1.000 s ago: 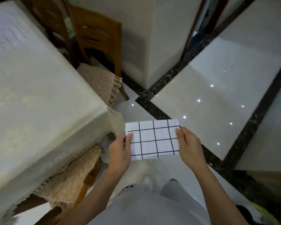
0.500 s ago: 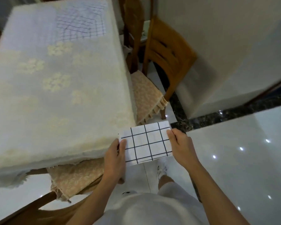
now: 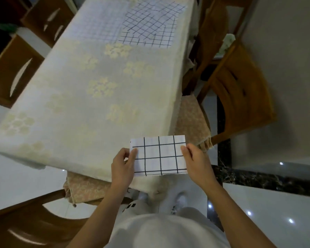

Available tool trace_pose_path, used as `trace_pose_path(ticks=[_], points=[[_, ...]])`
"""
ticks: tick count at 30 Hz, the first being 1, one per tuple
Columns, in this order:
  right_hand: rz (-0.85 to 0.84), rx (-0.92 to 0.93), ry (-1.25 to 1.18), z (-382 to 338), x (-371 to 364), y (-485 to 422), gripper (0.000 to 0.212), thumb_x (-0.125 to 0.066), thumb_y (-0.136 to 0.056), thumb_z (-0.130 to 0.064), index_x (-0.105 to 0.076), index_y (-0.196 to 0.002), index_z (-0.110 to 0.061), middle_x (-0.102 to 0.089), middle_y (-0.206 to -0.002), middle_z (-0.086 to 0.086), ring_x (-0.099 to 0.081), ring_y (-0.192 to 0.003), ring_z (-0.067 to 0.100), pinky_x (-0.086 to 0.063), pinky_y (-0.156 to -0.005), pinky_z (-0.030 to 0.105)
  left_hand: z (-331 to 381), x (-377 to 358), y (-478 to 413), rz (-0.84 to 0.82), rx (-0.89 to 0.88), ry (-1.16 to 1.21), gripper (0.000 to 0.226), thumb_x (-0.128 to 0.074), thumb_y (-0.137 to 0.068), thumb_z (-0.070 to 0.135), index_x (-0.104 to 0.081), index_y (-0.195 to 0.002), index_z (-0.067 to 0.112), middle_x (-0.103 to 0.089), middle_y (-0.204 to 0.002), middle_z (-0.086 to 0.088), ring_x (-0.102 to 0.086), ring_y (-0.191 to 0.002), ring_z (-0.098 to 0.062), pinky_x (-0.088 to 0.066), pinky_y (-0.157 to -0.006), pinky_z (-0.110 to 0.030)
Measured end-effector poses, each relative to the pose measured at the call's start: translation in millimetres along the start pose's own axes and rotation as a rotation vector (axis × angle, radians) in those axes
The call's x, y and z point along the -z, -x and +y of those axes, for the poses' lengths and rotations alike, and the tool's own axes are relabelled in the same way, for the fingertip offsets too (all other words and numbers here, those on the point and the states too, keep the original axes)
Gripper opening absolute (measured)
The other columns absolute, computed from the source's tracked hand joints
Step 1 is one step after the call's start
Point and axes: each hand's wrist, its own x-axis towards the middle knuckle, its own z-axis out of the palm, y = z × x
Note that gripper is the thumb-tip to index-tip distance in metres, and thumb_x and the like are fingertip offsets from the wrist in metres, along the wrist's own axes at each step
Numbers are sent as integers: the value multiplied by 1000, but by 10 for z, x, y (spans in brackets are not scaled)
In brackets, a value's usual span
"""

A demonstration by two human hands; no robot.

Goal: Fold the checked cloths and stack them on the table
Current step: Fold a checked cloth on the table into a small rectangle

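Round toward the table comes the view. The folded checked cloth [image 3: 158,155], out over bare floor a second ago, now overlaps the near corner of the table [image 3: 79,108], and the same two-handed hold is on it. It's a neat white rectangle with dark grid lines, held flat and level between the hands.

Ahead of the hands, the table runs away under a pale tablecloth with faint flower patches. At its far end, well beyond the fingertips, a rumpled pile of checked cloths [image 3: 149,25] lies unfolded, and a paler checked piece [image 3: 97,20] is spread just to its left.

Beyond the right hand, a wooden chair [image 3: 240,90] stands at the table's side with its tan seat cushion [image 3: 191,120] poking out past the table edge. Below the left hand is a second cushion [image 3: 84,187] on another wooden chair [image 3: 34,224]. Far off to the left stands a brown cabinet [image 3: 13,72]. The glossy white floor carries a dark marble strip [image 3: 258,178] out to the right.

Both forearms reach forward from the bottom of the view. The left hand [image 3: 123,164] pinches the cloth's left edge, thumb on top and fingers curled underneath. The right hand [image 3: 195,161] grips the right edge the same way, thumb laid on the top corner. The cloth spans the gap between them, touching both.
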Motion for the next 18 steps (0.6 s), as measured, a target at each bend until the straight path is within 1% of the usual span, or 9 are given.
trace_pose_path(ticks=[2,3,5,6,8,10,12,15,18], points=[[-11,-5,19,-33,-77,-159,24,-45,-104,-35,-53,-84,-24,-60,-72,-6,-58,-65,11,-48,-57,35,-21,44,-166,1,30,32,25,-59,-99,26,-57,-75,18,-55,-70,6,-48,-61,-2,-39,-60,-17],[-13,-12,28,-37,-123,-237,26,-45,-104,-34,-50,-80,-25,-58,-68,-5,-55,-61,12,-46,-55,36,-56,66,-255,-1,59,56,19,-59,-99,25,-62,-82,17,-61,-77,3,-54,-68,-3,-45,-66,-20],[-9,-40,42,-38,-228,-364,30,-46,-104,-34,-48,-76,-21,-53,-63,-1,-49,-57,14,-42,-54,39,-149,113,-430,-24,144,108,10,-60,-98,22,-66,-92,16,-67,-91,-1,-64,-85,-15,-55,-78,-36],[-6,-64,45,-36,-286,-421,31,-46,-104,-34,-49,-77,-18,-54,-63,1,-50,-57,15,-43,-55,40,-202,139,-522,-48,190,124,8,-61,-97,21,-66,-94,16,-68,-94,-2,-66,-90,-20,-57,-83,-44],[-12,-117,32,-47,-393,-512,32,-47,-103,-34,-49,-75,-19,-52,-63,-1,-48,-58,14,-42,-56,37,-284,189,-688,-100,260,141,5,-64,-96,19,-67,-97,15,-69,-98,-4,-67,-96,-26,-57,-88,-51],[-21,-151,29,-79,-498,-585,35,-48,-103,-33,-45,-71,-20,-47,-61,-4,-42,-57,11,-36,-57,34,-341,225,-849,-136,285,137,7,-68,-93,20,-68,-98,15,-70,-99,-6,-67,-97,-28,-55,-89,-52],[-31,-180,49,-126,-599,-651,37,-48,-103,-33,-43,-69,-20,-45,-61,-3,-40,-58,11,-33,-56,34,-398,255,-1006,-170,319,144,13,-73,-89,22,-68,-99,15,-70,-99,-9,-66,-98,-32,-55,-90,-51],[-39,-220,90,-171,-743,-719,37,-48,-104,-33,-42,-69,-20,-46,-62,-1,-42,-58,12,-33,-55,34,-491,287,-1201,-221,361,136,19,-76,-87,24,-68,-101,14,-71,-100,-12,-67,-98,-34,-55,-84,-45],[-48,-249,122,-165,-878,-764,38,-49,-103,-30,-41,-68,-17,-44,-58,-2,-41,-56,11,-31,-54,34,-576,335,-1348,-236,367,118,15,-75,-88,21,-69,-100,14,-72,-98,-11,-68,-95,-32,-56,-86,-46]])
